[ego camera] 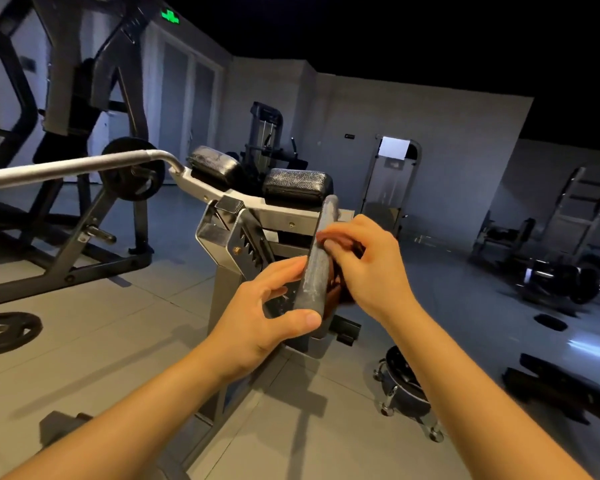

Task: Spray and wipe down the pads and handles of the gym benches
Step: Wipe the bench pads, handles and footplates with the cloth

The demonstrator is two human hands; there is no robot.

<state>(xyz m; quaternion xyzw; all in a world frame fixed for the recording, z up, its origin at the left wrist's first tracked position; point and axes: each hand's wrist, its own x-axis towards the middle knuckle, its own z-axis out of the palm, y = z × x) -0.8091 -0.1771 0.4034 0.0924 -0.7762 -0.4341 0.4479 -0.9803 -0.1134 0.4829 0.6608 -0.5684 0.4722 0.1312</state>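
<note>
Item: handle (pixel 317 258). Grey foam grip, worn and scuffed, standing tilted on a silver bench frame (pixel 222 233). It sits at mid-view between both hands.

Left hand (pixel 257 317): on the handle's lower end. The thumb presses under the bottom tip and the fingers are curled round the left side, slightly spread. It grips the handle.

Right hand (pixel 371 261): on the handle's right side, near its middle. The fingers are bunched together and curled, pinching a cloth (pixel 336 292) against the foam.

Cloth: reddish-brown, crumpled, touching the handle's right flank. It is mostly hidden under the right hand.

Pads (pixel 297 187): two, black and textured, mounted on the frame just behind the handle's top, one further left (pixel 215 164).

Bar (pixel 66 168): silver, running left from the frame, well apart from the handle.

Plate (pixel 4 329): black, flat on the floor, far left of the handle.

Stool (pixel 406 386): round, on castors, on the floor below and right of the handle.

Sign (pixel 170 16): green, lit, high above and left of the handle.
</note>
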